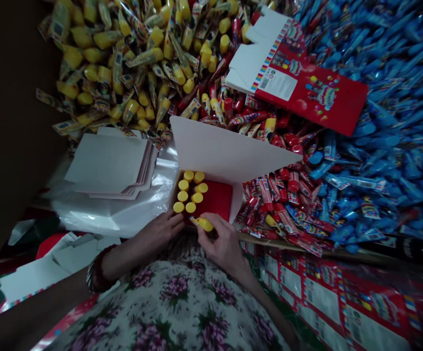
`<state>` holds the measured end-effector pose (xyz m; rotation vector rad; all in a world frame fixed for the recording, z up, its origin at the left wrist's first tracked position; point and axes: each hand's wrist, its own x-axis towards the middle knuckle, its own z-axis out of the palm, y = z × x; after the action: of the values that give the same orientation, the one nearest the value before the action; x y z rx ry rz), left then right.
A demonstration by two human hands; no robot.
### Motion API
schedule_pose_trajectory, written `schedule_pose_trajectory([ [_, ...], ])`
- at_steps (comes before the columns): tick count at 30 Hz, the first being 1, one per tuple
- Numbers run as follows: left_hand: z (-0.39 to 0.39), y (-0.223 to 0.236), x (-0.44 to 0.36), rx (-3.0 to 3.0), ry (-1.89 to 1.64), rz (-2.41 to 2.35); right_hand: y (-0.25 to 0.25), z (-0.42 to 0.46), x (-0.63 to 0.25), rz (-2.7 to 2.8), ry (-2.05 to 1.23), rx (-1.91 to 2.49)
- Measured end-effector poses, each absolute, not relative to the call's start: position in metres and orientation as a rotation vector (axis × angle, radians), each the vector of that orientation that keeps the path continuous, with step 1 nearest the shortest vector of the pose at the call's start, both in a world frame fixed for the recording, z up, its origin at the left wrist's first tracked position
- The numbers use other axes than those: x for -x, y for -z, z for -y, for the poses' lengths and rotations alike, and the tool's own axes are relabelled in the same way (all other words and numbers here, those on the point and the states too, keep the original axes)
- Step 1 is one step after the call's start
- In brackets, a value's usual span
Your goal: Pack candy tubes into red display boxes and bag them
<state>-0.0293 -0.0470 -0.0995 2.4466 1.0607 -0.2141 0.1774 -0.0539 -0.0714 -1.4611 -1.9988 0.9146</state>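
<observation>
In front of me stands an opened cardboard box (pixel 211 146), its white flap raised and its inside red. Several yellow-capped tubes (pixel 183 185) stand upright in two rows in its left part. My right hand (pixel 224 241) pinches a yellow tube (pixel 204 224), tilted sideways over the box's near edge, its printed wrapper end pointing left. At the near left corner of the box my left hand (pixel 169 226) is closed, fingers together against the edge; its fingertips are partly hidden.
Heaped wrapped tubes lie beyond: yellow (pixel 119 63) at left, red (pixel 280 195) in the middle, blue (pixel 387 122) at right. A flattened red carton (pixel 306 87) rests on the heap. White folded cartons (pixel 105 163) lie on clear plastic (pixel 116 214). Red printed packs (pixel 343 297) sit lower right.
</observation>
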Motion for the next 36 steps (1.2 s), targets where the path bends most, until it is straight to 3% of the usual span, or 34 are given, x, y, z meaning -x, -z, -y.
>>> schedule_pose_trajectory([
  [4,0.055,0.106,0.033,-2.454,0.168,-1.125,0.061,0.054,-0.196,2.334,-0.929,1.345],
  [9,0.065,0.112,0.032,-2.369,-0.053,-1.191,0.048,0.043,-0.206,2.932,-0.65,1.02],
  [16,0.071,0.122,0.03,-2.342,-0.304,-1.241,0.044,0.023,-0.178,3.131,-0.414,0.9],
  [22,0.082,0.127,0.039,-2.353,-0.88,-1.397,0.051,0.022,-0.15,3.155,-0.468,0.961],
  [25,0.077,0.113,0.04,-2.173,-0.944,-1.461,0.055,0.035,-0.151,3.073,-0.395,1.16],
  [29,0.051,0.094,0.024,-2.139,-0.782,-1.45,0.062,0.053,-0.163,2.815,-0.378,1.278],
  [36,0.019,0.104,-0.012,-2.53,-0.49,-1.518,0.092,0.064,-0.246,1.61,-0.238,1.778],
])
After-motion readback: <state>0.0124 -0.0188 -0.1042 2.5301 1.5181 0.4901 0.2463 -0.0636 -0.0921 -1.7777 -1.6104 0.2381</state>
